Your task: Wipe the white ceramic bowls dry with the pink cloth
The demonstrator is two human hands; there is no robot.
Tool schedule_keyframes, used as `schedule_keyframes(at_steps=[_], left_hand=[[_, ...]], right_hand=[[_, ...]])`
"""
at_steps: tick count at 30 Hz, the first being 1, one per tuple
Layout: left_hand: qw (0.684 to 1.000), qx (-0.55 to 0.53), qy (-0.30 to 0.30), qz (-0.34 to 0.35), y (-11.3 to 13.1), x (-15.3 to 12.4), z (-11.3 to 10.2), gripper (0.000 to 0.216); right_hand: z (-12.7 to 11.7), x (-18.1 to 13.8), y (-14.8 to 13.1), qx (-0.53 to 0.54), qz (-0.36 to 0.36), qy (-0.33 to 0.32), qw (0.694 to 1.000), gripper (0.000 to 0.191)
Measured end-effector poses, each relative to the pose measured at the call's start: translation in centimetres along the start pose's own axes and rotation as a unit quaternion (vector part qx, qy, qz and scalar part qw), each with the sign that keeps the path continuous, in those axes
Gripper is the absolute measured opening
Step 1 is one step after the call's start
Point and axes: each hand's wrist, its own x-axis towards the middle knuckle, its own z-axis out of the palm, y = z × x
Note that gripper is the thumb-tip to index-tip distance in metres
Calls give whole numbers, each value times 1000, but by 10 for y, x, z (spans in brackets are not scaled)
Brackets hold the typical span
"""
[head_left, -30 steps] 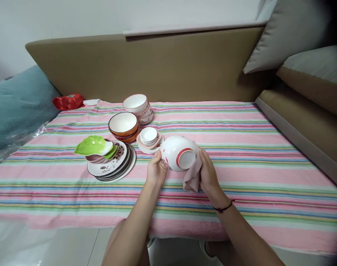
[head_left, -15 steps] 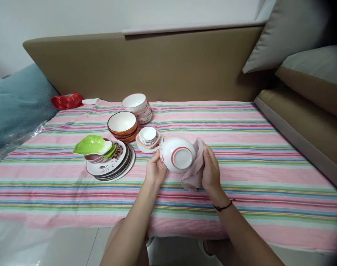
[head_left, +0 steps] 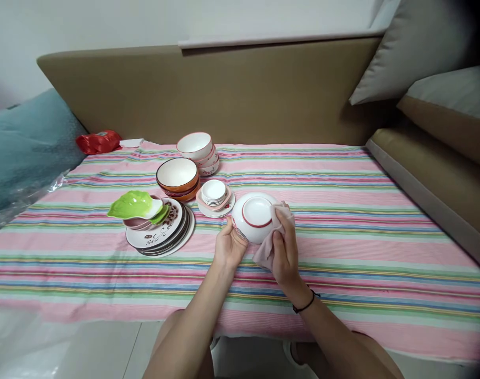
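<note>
On the sheet [head_left: 362, 221], the plate stack [head_left: 165, 229] lies left, leaf-shaped dish [head_left: 133, 205] on top. Beyond stands the nearer bowl stack [head_left: 185, 188], then the farther bowl stack [head_left: 206, 159], slightly right. Small dishes [head_left: 213, 192] sit right of both; nearer and right again, the bowl [head_left: 251, 217] is between left hand [head_left: 230, 247] and right hand [head_left: 286, 250].

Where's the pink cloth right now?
Head view, slightly right of centre: the pink cloth is in the right hand, against the right side of the white bowl.
</note>
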Motion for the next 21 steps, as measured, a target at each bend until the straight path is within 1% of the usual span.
schedule_keyframes(at_steps=[2, 4, 7, 10, 13, 17, 19, 21], left_hand=[[1000, -8, -10, -11, 0, 0, 1, 44], [999, -18, -21, -21, 0, 0, 1, 45], [999, -22, -29, -23, 3, 0, 0, 45], [999, -8, -36, -22, 8, -2, -2, 46], [999, 5, -42, -30, 15, -3, -2, 48], [999, 11, -33, -15, 22, -2, -2, 47], [999, 12, -31, 1, 24, -1, -2, 46], [999, 11, -28, 18, 25, -1, -1, 45]], right_hand=[[2, -3, 3, -54, -48, -38, 997, 50], [4, -5, 5, -119, -85, -68, 987, 56], [6, -6, 9, -204, -143, -96, 964, 62], [5, -3, 14, -253, -199, -137, 937, 59], [-1, 5, 20, -263, -232, -196, 916, 54], [-16, 16, 30, -222, -273, -283, 892, 48], [-25, 21, 34, -205, -278, -316, 884, 47], [-33, 25, 38, -194, -274, -332, 881, 46]])
